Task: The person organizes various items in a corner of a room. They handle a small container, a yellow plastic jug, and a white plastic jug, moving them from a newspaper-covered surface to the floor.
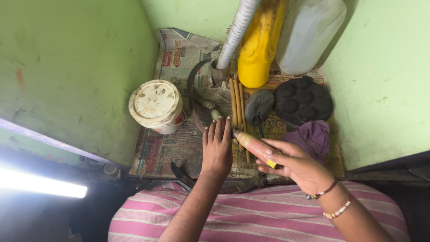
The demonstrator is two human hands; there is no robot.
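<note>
Head view: right hand [293, 165] gripped a pink-and-tan handle [254, 147] — fingers wrapped round its near end, far tip beside the left hand [217, 148]. Left lay palm-down on the newspaper-covered shelf [156, 150], fingers straight, together, holding nothing. One white tub [156, 105], one dimpled black pan [303, 102] behind.

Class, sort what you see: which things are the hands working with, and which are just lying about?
In hand:
right hand
left hand
tool handle

Lying about:
white tub
yellow can
hose
mould pan
purple cloth
sticks
</note>
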